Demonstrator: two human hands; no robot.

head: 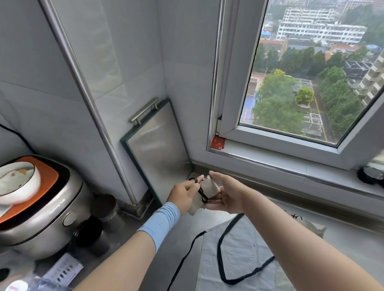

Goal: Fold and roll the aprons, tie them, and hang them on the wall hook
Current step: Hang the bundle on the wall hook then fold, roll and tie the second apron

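Observation:
A small rolled white apron (208,188) with a black strap wound round it is held up in front of the wall corner. My right hand (227,194) cups the roll from the right and below. My left hand (184,193), with a light blue wrist sleeve, pinches the black strap (202,194) on the roll's left side. A second pale grey apron (242,261) lies spread flat on the counter below, its black neck loop and ties trailing across it. No wall hook is in view.
A rice cooker (36,207) with a white bowl (11,181) on its orange lid stands at the left, dark jars (104,209) beside it. A steel cutting board (159,148) leans in the corner. The window sill (297,167) runs right, with dark objects (378,174) on it.

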